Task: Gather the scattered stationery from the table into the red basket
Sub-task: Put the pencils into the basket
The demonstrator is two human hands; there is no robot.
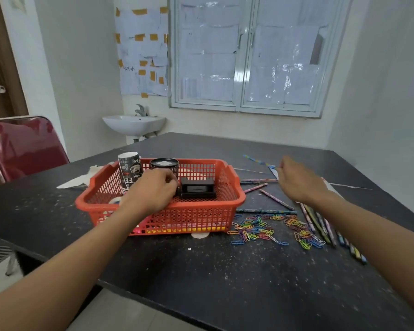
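I see the red basket (201, 206) sitting on the left half of the table (201, 271), closer to the left edge than the right. In it stand a printed cup (129, 170), a black mesh cup (164, 164) and a black box (197, 187). My view of the left hand (153, 187) has it over the basket's near rim, fingers curled downward beside the box; I cannot tell whether they pinch anything. The right hand (299, 180) is blurred, above the pencils (318, 220) that fan out toward the right edge. Its fingers are loosely stretched, with nothing visible in them. Paper clips (261, 229) are scattered just off the basket's near right corner. A wide bare strip runs along the near edge, and the far right corner has open room too.
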